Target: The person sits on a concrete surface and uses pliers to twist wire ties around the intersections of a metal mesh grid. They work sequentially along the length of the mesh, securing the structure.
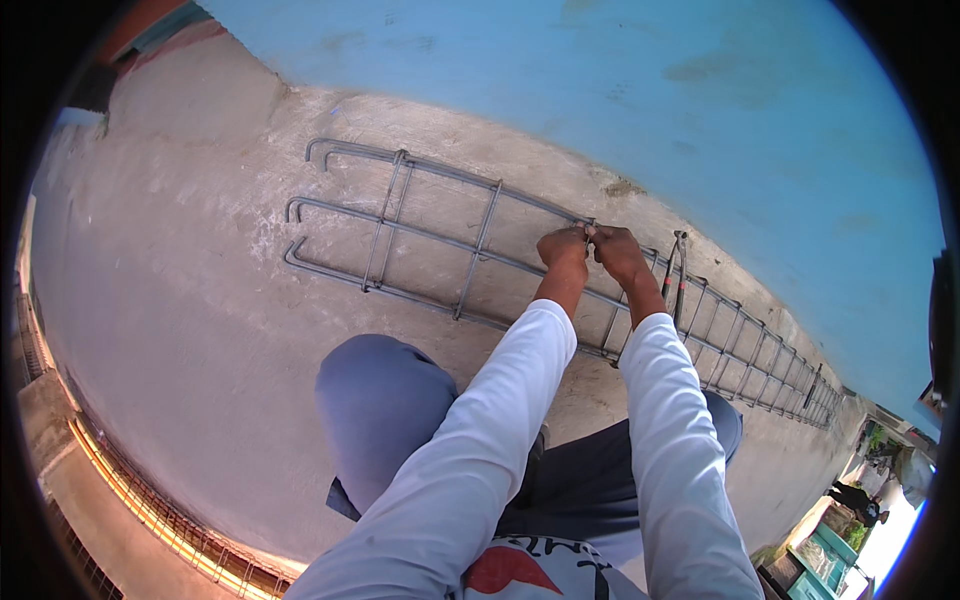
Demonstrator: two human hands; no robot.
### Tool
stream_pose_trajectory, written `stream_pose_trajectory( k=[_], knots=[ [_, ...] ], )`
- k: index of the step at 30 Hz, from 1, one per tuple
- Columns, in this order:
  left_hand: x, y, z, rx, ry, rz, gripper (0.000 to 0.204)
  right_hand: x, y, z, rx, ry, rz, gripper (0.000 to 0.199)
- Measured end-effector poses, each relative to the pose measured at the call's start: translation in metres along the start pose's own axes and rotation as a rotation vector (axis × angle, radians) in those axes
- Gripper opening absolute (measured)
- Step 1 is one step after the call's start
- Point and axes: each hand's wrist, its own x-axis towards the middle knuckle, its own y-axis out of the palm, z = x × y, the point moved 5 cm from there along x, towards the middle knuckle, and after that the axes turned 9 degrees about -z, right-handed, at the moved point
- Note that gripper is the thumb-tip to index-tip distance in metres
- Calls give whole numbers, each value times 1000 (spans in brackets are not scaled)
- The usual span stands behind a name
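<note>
At rebar cage far edge, nr blue wall: hands closed, contents unclear; wide conc. floor L.

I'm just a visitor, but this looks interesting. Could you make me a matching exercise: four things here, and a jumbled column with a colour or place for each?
Things:
1. Left hand
2. Red-handled tool
3. Wall
4. Left sleeve

Colours and places:
A. White
B. Resting on the metal cage, to the right of the right hand
C. Mostly blue, with some darker stains
D. At the cage's upper long bar, close beside the other hand

Right pairs: 1-D, 2-B, 3-C, 4-A
</note>
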Motion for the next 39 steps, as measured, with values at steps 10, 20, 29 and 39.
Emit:
stream_pose_trajectory(
  k=[10,20,29,39],
  knots=[
    [-27,7,-14,-109,-75,412,31,-4,-3,-7,-95,-27,16,39],
    [-9,-18,-37,728,505,109,23,-5,6,23,-299,-233,-5,42],
    [-74,10,-71,1211,1203,17,20,6,4,-23,-141,-118,-82,37],
    [-67,4,-64,1070,1248,74,19,9,-61,28,-580,-347,240,23]
  ],
)
